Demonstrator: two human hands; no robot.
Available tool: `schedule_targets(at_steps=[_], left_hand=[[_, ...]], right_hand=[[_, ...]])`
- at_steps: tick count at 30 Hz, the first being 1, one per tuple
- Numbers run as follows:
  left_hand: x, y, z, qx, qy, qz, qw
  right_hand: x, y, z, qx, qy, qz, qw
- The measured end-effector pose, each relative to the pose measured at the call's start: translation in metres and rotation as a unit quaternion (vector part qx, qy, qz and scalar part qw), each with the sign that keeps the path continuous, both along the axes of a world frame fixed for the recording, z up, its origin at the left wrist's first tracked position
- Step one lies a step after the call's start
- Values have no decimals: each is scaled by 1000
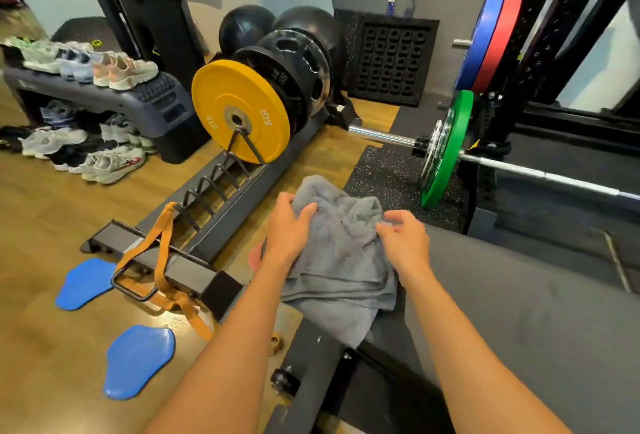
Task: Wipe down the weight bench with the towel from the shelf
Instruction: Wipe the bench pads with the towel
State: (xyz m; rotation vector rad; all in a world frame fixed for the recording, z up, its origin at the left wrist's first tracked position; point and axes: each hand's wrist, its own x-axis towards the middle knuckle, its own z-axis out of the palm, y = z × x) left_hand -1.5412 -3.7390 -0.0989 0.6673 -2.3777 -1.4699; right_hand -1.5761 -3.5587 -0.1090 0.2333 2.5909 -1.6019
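A crumpled grey towel (341,253) is bunched between both hands at the near left end of the dark grey weight bench pad (519,302). My left hand (289,231) grips the towel's upper left part, thumb and fingers curled into the cloth. My right hand (403,237) pinches a fold on the towel's right side. The towel's lower edge hangs over the bench pad's edge toward the black bench frame (311,357).
A plate rack (214,198) with a yellow 15 kg plate (240,111) stands left of the bench, an orange band (162,253) draped on it. Two blue sliders (138,361) lie on the wood floor. A barbell with a green plate (446,149) sits ahead. Shoes fill a step platform (104,97) at left.
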Motion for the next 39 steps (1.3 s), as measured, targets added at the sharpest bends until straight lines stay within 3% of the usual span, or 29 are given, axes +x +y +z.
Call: schedule_targets(at_steps=[3, 6, 8, 10, 13, 15, 18, 21, 24, 27, 29, 30, 32, 34, 37, 39], left_hand=[[-14, 16, 0, 52, -2, -4, 999], [-17, 19, -11, -80, -75, -51, 993], [-11, 22, -10, -115, -64, -152, 980], [-4, 33, -8, -164, -88, -283, 941], [7, 46, -23, -383, -129, -370, 836], [10, 45, -34, -444, -84, -363, 815], [7, 40, -34, -450, -3, -334, 828], [5, 37, -29, -396, 62, -300, 866], [9, 35, -32, -372, 89, -258, 887], [8, 31, -18, -166, 99, -160, 968], [-2, 23, 3, 14, 109, -101, 989], [-7, 18, 15, 94, 120, -82, 985], [-16, 10, 39, 235, 152, -59, 958], [-23, 10, 60, 329, 164, -54, 929], [-28, 6, 87, 328, 169, -78, 926], [-32, 1, 96, 290, 167, -122, 934]], right_hand=[[-10, 30, 13, 4, 58, -21, 998], [-22, 47, 13, 99, 40, 40, 993], [-29, 50, 7, 144, -5, 96, 985], [-34, 45, 3, 186, -37, 143, 971], [-33, 33, -4, 241, -68, 157, 955], [-32, 28, -7, 190, -78, 134, 970], [-37, 24, 5, -48, -119, 68, 989], [-44, 14, 29, -251, -168, 1, 953], [-49, -3, 53, -353, -184, -17, 917], [-48, -15, 75, -402, -160, 37, 901], [-53, -14, 79, -429, -101, 34, 897], [-56, -12, 76, -408, -62, 24, 910], [-64, -10, 61, -254, -1, 12, 967], [-70, -7, 45, -127, -14, 49, 991], [-73, -3, 41, -115, -35, 118, 986], [-66, 1, 47, -183, -50, 171, 967]])
